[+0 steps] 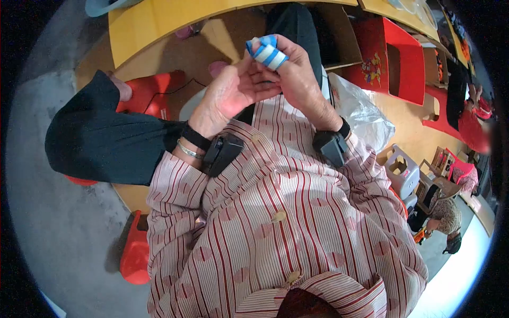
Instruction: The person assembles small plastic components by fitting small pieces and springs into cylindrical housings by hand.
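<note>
Within the right hand (303, 79), a blue-and-white strip (271, 56) is gripped in a loop, probably to stop it slipping. Beside that grip, the left hand (224, 95) cups open, apparently for support.

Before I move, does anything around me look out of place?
Slightly: a thin black cord trails loosely across the red plastic object beside the bare foot, so it might snag. I see no spill or obvious damage.

Clear plastic bag (363, 114), upper right — red box (395, 61) above it; red stool (137, 254), lower left.
</note>
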Demonstrator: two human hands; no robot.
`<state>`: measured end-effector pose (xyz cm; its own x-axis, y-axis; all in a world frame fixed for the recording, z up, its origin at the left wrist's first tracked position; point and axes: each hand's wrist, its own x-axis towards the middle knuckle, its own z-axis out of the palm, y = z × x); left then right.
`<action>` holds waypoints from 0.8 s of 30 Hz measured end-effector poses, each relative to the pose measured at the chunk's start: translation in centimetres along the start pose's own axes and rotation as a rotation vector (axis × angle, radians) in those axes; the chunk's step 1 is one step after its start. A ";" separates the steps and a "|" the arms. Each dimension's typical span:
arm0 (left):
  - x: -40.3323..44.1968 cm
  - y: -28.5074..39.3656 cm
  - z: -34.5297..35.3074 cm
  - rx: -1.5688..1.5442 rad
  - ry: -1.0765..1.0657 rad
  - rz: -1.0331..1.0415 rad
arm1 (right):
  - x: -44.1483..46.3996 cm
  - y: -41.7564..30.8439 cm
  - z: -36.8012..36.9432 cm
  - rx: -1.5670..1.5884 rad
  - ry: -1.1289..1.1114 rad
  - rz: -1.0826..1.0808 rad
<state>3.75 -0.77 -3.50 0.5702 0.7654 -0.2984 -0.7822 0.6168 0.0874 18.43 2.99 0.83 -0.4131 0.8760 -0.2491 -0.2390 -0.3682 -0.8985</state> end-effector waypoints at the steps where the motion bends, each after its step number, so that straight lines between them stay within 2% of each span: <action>1: -0.1 -0.1 -0.4 -0.040 -0.055 0.021 | 0.3 0.5 0.4 -0.073 -0.008 -0.100; 4: -0.4 -0.2 -0.1 -0.133 -0.078 0.035 | -0.2 -0.9 1.7 -0.195 -0.016 -0.058; 7: -0.9 -0.5 2.5 0.129 0.320 0.134 | -0.4 -1.9 2.4 -0.093 -0.043 0.036; 10: -0.6 0.4 0.5 -0.137 -0.099 0.046 | 1.1 -0.5 1.8 0.025 0.002 -0.078; 11: -0.6 0.4 0.0 -0.122 -0.016 0.053 | 1.2 -0.8 1.4 0.075 0.018 -0.018; 15: -0.8 0.4 0.5 -0.018 0.000 0.126 | 1.6 -1.3 0.8 0.171 0.001 -0.035; 18: -1.1 0.9 1.7 0.104 0.081 0.164 | 1.7 -1.4 -0.2 0.083 -0.006 -0.217; 19: -1.3 1.2 1.8 0.116 0.086 0.164 | 2.1 -1.5 -1.3 0.047 -0.003 -0.198; 22: -1.6 1.6 2.9 0.147 0.114 0.180 | 1.1 -2.1 -1.6 -0.240 0.025 -0.317; 24: -1.6 1.6 3.1 0.157 0.124 0.192 | -0.1 -2.6 -1.4 -0.319 0.046 -0.265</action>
<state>2.32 -0.44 0.08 0.3723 0.8488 -0.3755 -0.8194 0.4906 0.2966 20.34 4.35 2.68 -0.3325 0.9431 -0.0036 -0.0446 -0.0195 -0.9988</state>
